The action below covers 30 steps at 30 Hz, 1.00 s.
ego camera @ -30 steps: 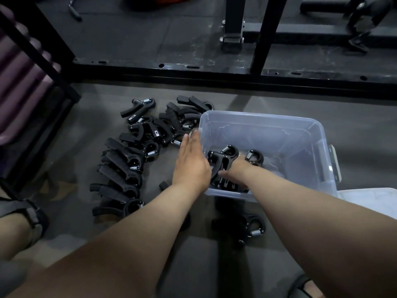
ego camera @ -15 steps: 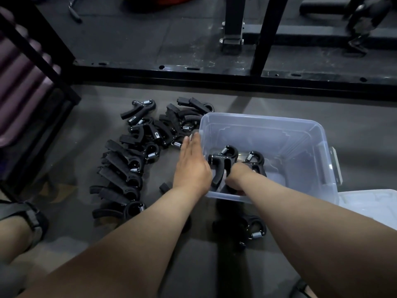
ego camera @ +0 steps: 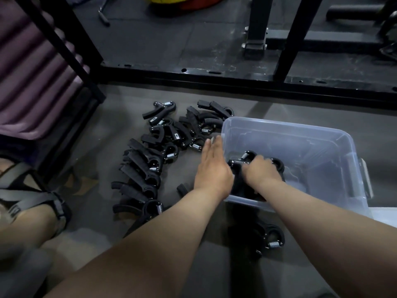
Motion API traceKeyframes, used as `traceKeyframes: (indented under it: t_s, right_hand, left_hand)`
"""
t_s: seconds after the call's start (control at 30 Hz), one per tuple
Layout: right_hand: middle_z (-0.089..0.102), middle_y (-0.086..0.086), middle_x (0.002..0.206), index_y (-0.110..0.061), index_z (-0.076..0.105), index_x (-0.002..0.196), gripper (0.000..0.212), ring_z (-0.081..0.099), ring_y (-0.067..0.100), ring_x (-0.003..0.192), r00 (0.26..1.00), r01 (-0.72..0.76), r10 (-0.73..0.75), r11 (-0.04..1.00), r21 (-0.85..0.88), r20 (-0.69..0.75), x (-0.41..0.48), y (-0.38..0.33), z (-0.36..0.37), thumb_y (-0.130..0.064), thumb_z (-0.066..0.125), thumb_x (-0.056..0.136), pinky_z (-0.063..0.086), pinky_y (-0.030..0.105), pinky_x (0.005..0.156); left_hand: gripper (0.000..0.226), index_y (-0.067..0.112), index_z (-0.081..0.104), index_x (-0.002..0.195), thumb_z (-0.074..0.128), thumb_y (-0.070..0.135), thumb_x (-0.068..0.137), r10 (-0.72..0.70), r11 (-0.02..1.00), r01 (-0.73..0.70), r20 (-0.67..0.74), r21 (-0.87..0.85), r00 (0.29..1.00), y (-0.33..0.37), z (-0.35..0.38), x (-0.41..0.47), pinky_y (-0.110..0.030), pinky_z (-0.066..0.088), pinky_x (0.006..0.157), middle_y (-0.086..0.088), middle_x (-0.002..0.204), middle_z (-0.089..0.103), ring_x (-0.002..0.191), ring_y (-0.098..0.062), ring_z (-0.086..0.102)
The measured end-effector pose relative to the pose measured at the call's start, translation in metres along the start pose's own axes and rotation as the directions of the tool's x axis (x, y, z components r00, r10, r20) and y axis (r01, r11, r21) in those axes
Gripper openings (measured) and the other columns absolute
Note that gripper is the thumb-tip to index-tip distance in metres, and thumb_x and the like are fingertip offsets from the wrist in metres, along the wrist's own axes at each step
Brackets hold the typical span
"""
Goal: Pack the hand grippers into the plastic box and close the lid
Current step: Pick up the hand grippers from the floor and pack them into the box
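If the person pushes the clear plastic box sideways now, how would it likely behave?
The translucent plastic box probably slides easily: it looks thin-walled and holds only a few black hand grippers, on a smooth grey floor. It may flex slightly where the left hand presses its wall. Tipping seems unlikely, since it is wide and low.

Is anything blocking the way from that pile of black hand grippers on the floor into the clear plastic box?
Nothing visible does. The clear plastic box is open-topped beside the black hand grippers; its white lid lies aside.
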State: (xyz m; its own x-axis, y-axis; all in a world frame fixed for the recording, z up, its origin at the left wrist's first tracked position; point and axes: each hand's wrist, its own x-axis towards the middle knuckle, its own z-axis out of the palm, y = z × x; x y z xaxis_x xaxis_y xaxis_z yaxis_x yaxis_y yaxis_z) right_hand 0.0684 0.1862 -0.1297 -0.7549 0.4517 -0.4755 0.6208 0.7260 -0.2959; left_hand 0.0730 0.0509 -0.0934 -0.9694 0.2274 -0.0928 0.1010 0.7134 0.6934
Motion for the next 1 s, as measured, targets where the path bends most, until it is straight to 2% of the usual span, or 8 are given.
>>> traceKeyframes:
  t_s: [0.1,0.2,0.37,0.47,0.6,0.7,0.83,1.0]
  right_hand:
    - [0.052,0.021,0.121,-0.003,0.053,0.116,0.029,0.05,0.039,0.113,0.932,0.31,-0.231,0.908,0.281,-0.281,-0.007,-0.026,-0.006,-0.023,0.042,0.097,0.042,0.046,0.098]
    - [0.045,0.017,0.139,-0.002,0.046,0.136,0.04,0.042,0.028,0.13,0.853,0.5,-0.354,0.767,0.403,-0.384,-0.02,-0.057,-0.01,-0.021,0.042,0.101,0.032,0.04,0.112]
    - [0.0,0.003,0.165,-0.016,0.001,0.158,0.068,0.008,0.02,0.151,0.88,0.471,-0.446,0.777,0.418,-0.163,-0.032,-0.072,-0.002,-0.03,0.038,0.103,0.011,0.032,0.119]
    - [-0.016,-0.003,0.164,-0.023,-0.019,0.154,0.078,0.007,0.023,0.151,0.895,0.435,-0.442,0.83,0.35,-0.063,-0.041,-0.07,-0.002,-0.028,0.039,0.102,0.02,0.04,0.116]
    - [-0.029,0.009,0.159,-0.009,-0.016,0.154,0.075,-0.008,0.03,0.151,0.916,0.388,-0.4,0.887,0.249,-0.001,-0.056,-0.088,-0.002,-0.011,0.035,0.099,0.013,0.04,0.119]
    - [-0.037,0.015,0.155,-0.002,-0.011,0.154,0.071,-0.013,0.032,0.15,0.918,0.389,-0.397,0.903,0.182,0.007,-0.068,-0.093,0.009,-0.013,0.035,0.101,0.005,0.039,0.12]
    - [-0.037,0.016,0.154,0.001,-0.006,0.154,0.068,-0.013,0.032,0.15,0.899,0.437,-0.435,0.887,0.146,-0.048,-0.071,-0.085,0.016,-0.011,0.034,0.1,0.005,0.039,0.123]
    - [-0.035,0.017,0.155,-0.001,0.0,0.155,0.066,-0.011,0.034,0.15,0.897,0.442,-0.439,0.882,0.162,-0.056,-0.074,-0.086,0.013,-0.011,0.034,0.1,0.008,0.042,0.122]
  left_hand:
    - [0.071,0.016,0.01,0.155,0.034,0.002,0.09,0.002,0.999,0.0,0.031,-0.05,1.0,-0.007,0.002,0.003,-0.023,0.0,0.119,0.002,0.163,0.009,0.149,-0.012,-0.005]
    - [0.068,0.019,0.016,0.155,0.041,0.016,0.091,-0.01,0.987,0.024,0.087,-0.161,0.996,-0.016,-0.001,0.011,-0.029,0.002,0.121,0.003,0.162,0.014,0.15,-0.013,0.0]
    - [0.068,0.016,0.043,0.144,0.046,0.015,0.076,0.025,0.926,-0.028,-0.013,-0.376,1.0,-0.042,-0.026,-0.012,-0.03,0.028,0.116,0.006,0.147,0.045,0.137,-0.009,0.038]
    - [0.059,0.014,0.05,0.137,0.045,0.012,0.078,-0.124,0.979,0.107,-0.091,-0.171,0.988,-0.073,-0.041,-0.034,-0.035,0.033,0.113,-0.003,0.14,0.052,0.131,-0.019,0.045]
    - [0.056,0.009,0.051,0.134,0.042,0.021,0.08,-0.361,0.914,0.372,-0.095,0.161,0.928,-0.13,-0.045,-0.067,-0.038,0.033,0.109,-0.01,0.138,0.05,0.128,-0.031,0.044]
    - [0.051,0.009,0.051,0.134,0.052,0.027,0.086,-0.314,0.881,0.326,-0.092,0.344,0.945,-0.153,-0.034,-0.086,-0.042,0.023,0.116,-0.009,0.142,0.046,0.136,-0.029,0.036]
    - [0.064,0.023,0.038,0.143,0.044,0.058,0.09,-0.293,0.809,0.145,0.176,0.57,0.94,-0.15,-0.017,-0.095,-0.045,-0.008,0.12,-0.002,0.156,0.025,0.149,-0.023,0.003]
    - [0.079,0.022,0.035,0.142,0.053,0.067,0.08,-0.308,0.781,0.076,0.277,0.619,0.91,-0.141,-0.011,-0.096,-0.047,-0.004,0.119,-0.008,0.145,0.03,0.141,-0.028,0.019]
